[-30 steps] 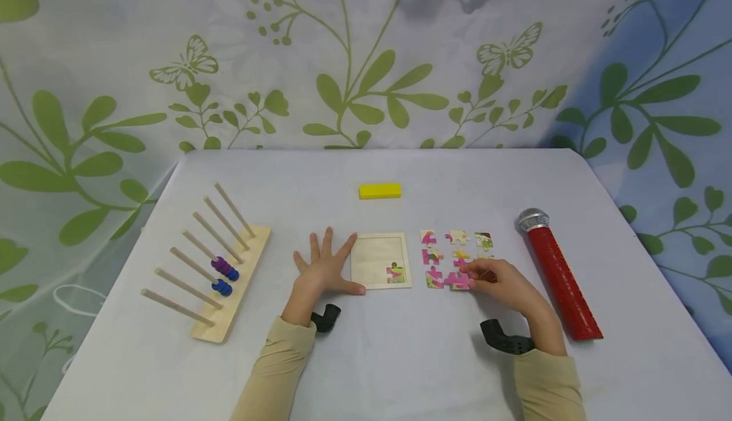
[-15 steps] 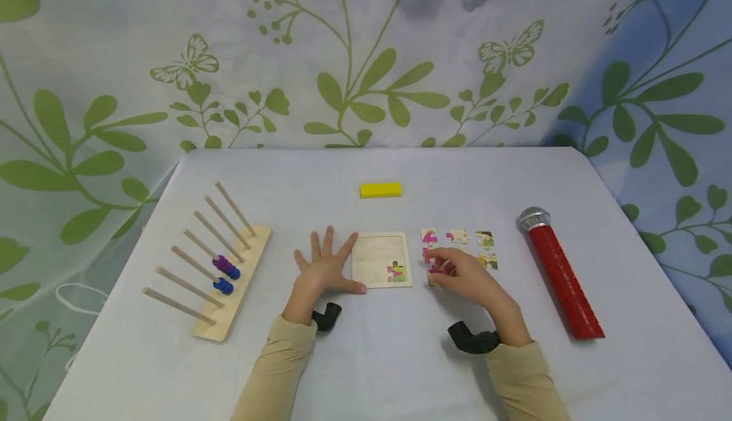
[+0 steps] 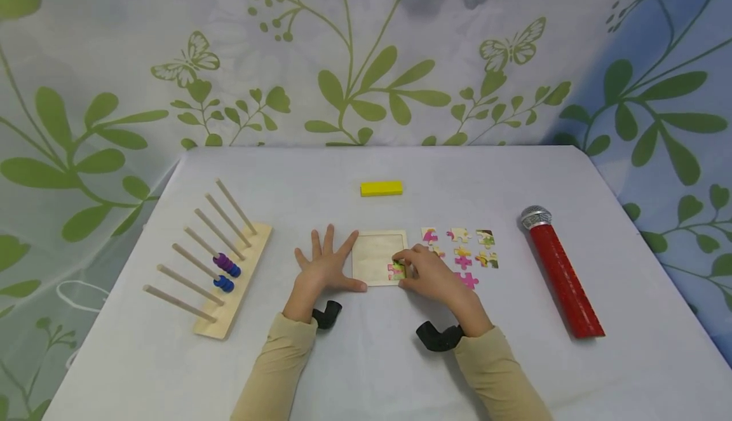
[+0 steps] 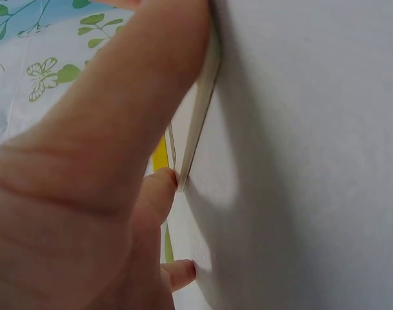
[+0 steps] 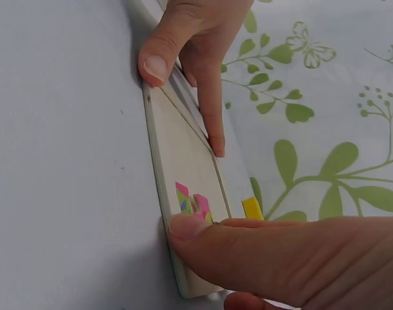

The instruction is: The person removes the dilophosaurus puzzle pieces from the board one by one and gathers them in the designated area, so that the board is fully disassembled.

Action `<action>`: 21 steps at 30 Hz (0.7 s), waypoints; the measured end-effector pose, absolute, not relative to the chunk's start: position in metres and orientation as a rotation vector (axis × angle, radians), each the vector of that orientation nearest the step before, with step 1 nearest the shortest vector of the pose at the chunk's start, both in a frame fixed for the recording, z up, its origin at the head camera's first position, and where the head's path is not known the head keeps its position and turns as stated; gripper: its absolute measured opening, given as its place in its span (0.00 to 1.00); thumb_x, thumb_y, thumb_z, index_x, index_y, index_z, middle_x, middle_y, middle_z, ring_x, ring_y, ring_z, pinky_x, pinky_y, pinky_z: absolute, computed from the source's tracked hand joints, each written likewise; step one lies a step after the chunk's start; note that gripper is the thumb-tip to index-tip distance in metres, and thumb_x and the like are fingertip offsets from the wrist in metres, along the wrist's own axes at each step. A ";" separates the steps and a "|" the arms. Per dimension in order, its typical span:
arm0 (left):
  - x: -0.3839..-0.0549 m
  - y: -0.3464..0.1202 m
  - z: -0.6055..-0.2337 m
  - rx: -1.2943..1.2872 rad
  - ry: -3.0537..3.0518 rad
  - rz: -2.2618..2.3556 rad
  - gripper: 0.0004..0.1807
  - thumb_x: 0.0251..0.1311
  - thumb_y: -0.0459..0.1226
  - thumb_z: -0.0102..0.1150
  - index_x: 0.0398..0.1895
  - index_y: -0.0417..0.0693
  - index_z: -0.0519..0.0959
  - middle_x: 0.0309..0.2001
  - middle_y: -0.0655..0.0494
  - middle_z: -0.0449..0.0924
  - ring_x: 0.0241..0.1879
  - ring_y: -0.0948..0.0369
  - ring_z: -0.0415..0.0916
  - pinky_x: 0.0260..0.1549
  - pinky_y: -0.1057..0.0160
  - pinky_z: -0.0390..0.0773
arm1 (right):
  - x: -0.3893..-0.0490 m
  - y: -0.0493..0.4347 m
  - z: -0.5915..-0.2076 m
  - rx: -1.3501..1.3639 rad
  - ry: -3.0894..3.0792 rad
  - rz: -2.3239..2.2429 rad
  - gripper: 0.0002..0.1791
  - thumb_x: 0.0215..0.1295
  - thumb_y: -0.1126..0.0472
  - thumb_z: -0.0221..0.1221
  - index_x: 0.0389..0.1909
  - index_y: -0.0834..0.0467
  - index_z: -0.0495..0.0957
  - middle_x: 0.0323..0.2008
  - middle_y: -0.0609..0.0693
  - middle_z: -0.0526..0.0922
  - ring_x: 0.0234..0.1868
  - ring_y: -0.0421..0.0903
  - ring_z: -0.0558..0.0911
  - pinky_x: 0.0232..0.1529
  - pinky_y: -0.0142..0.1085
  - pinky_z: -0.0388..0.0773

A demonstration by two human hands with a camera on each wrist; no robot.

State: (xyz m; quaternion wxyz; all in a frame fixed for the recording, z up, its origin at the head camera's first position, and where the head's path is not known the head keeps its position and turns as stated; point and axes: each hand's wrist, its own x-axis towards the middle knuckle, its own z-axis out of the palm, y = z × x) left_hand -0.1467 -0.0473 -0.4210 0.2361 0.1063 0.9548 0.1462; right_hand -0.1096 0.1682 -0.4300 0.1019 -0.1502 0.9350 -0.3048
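A shallow square wooden puzzle tray (image 3: 374,233) lies mid-table, with a pink-and-green puzzle piece (image 3: 395,272) at its lower right corner. My left hand (image 3: 325,270) is spread flat at the tray's left side, thumb and index finger touching its edge. At the opposite corner my right hand (image 3: 431,273) has thumb and curled fingers about the puzzle piece and appears to pinch it; the right wrist view shows the thumb over part of that piece (image 5: 182,194). Several loose puzzle pieces (image 3: 462,258) lie to the right, some hidden behind the right hand.
A wooden peg rack (image 3: 243,281) with purple and blue beads stands at the left. Behind the tray lies a yellow block (image 3: 381,188). At the right rests a red microphone (image 3: 563,281) with a silver head. Patterned cloth hangs behind the white table.
My right hand has moved left from the loose pieces, across the lower left ones, to the tray's lower right corner. The left hand has stayed at the tray's left edge.
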 end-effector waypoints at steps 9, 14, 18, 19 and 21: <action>-0.148 -0.049 -0.422 0.292 2.627 0.393 0.59 0.34 0.61 0.67 0.71 0.66 0.45 0.70 0.42 0.28 0.65 0.39 0.22 0.51 0.29 0.32 | -0.109 0.167 -0.433 -0.411 2.753 -1.022 0.19 0.52 0.65 0.64 0.46 0.57 0.73 0.33 0.47 0.71 0.30 0.43 0.69 0.32 0.34 0.69; -0.148 -0.048 -0.422 0.296 2.623 0.391 0.59 0.34 0.61 0.67 0.70 0.66 0.45 0.70 0.42 0.28 0.65 0.39 0.22 0.52 0.29 0.32 | -0.110 0.167 -0.435 -0.431 2.792 -1.066 0.10 0.59 0.67 0.57 0.42 0.56 0.74 0.30 0.47 0.71 0.29 0.42 0.69 0.30 0.34 0.70; -0.148 -0.048 -0.423 0.295 2.623 0.385 0.59 0.34 0.62 0.67 0.70 0.66 0.45 0.70 0.43 0.28 0.65 0.39 0.22 0.52 0.29 0.32 | -0.110 0.168 -0.434 -0.430 2.792 -1.122 0.08 0.60 0.69 0.56 0.39 0.56 0.74 0.28 0.46 0.71 0.28 0.43 0.69 0.29 0.35 0.70; -0.148 -0.048 -0.423 0.294 2.622 0.384 0.59 0.34 0.62 0.67 0.71 0.66 0.45 0.70 0.43 0.28 0.65 0.39 0.22 0.52 0.30 0.32 | -0.110 0.168 -0.433 -0.423 2.777 -1.146 0.08 0.60 0.69 0.55 0.39 0.56 0.74 0.27 0.46 0.71 0.28 0.43 0.69 0.29 0.35 0.70; -0.148 -0.049 -0.423 0.291 2.620 0.394 0.59 0.34 0.61 0.67 0.71 0.66 0.45 0.70 0.43 0.28 0.65 0.39 0.22 0.52 0.30 0.32 | -0.110 0.172 -0.431 -0.417 2.742 -1.194 0.07 0.61 0.68 0.55 0.38 0.56 0.75 0.27 0.46 0.72 0.29 0.43 0.70 0.29 0.35 0.70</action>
